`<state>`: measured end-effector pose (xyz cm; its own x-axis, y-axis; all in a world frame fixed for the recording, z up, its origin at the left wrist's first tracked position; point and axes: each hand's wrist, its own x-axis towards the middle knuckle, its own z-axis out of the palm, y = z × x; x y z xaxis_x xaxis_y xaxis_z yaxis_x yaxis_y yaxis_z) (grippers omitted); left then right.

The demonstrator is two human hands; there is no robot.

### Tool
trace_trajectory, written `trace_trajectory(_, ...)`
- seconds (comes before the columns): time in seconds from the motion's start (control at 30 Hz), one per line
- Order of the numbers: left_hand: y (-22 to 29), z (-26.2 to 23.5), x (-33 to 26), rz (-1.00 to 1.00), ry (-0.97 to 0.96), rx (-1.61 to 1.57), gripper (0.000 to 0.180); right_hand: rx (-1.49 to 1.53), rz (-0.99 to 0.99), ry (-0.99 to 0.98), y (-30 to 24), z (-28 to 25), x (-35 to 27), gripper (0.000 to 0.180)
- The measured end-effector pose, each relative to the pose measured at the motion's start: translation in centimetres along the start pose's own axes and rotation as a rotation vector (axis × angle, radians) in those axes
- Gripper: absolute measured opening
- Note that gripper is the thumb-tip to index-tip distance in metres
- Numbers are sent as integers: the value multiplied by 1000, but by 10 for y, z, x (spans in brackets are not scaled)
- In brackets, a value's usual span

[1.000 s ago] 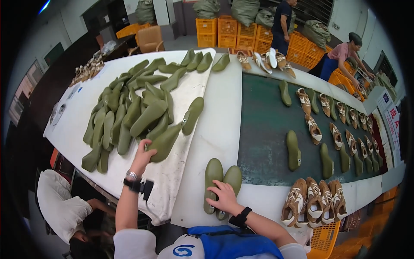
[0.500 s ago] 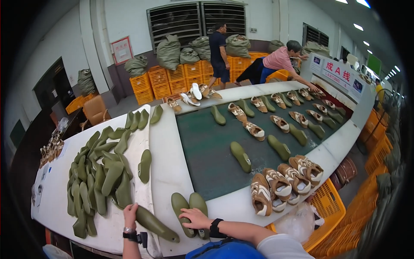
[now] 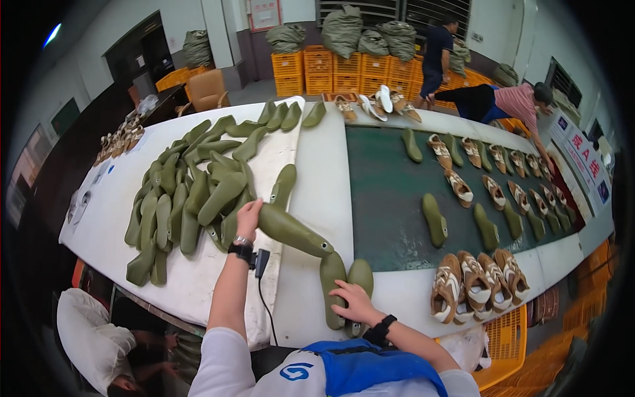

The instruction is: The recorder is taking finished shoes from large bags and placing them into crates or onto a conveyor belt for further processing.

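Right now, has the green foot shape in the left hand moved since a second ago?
Yes, rightward. The green foot shape in the left hand now reaches past the right edge of the white sheet, toward the green pair.

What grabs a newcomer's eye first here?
The heap of green shoe lasts on the white table, left. Then, centre, the left hand gripping one last, the right hand resting on a pair. At right, brown shoes and more lasts on a green surface.

One olive-green last (image 3: 291,231) slants, held, left of the green belt (image 3: 387,198); two matching lasts (image 3: 333,281) lie side by side by its near-left corner.
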<state>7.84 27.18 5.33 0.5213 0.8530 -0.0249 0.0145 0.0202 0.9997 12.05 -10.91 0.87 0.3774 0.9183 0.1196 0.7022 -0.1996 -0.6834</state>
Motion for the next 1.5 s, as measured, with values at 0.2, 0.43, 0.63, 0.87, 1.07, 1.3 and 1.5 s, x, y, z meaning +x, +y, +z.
trace_trajectory(0.2, 18, 97, 59, 263, -281, 604, 45, -61, -11, -4, 1, -2, -1, 33)
trace_trajectory(0.43, -33, 177, 11, 70, -742, 1441, 86, -69, -41, -107, 13, -19, 12, 36)
trace_trajectory(0.63, -65, 118, -1, 473, -399, 1121, 75, -34, -74, -108, 19, -18, 17, 36)
trace_trajectory(0.87, -76, 65, 1, 219, -107, 1095, 71, 32, -82, -68, 17, -19, 18, 34)
trace_trajectory(1.07, -102, 123, 100, 282, 100, 790, 54, 48, -18, -92, 12, -24, 21, 39)
trace_trajectory(1.3, -54, 168, 209, 225, 210, 984, 74, 59, -71, -159, 10, -23, 40, 39)
trace_trajectory(1.5, -11, 57, 155, 682, 74, 1306, 77, -4, -107, -149, 10, -31, 48, 36)
